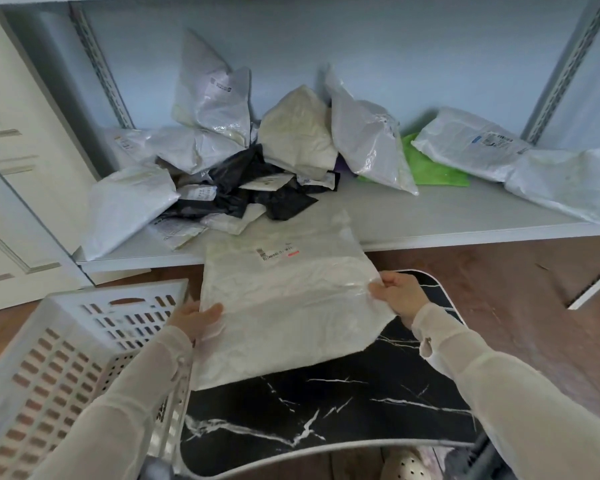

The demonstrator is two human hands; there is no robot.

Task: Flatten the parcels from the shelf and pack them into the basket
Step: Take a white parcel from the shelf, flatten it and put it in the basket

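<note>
A big flat white plastic parcel (284, 299) sits partly on the black marble table (326, 417), below the shelf (430, 209). The left hand (194, 318) and right hand (399, 292) each pinch one side. The white holey plastic basket (66, 341) stands just left.

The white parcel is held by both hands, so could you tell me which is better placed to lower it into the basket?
Left. The left hand grips the white parcel on the basket side; the right hand is farther away.
</note>
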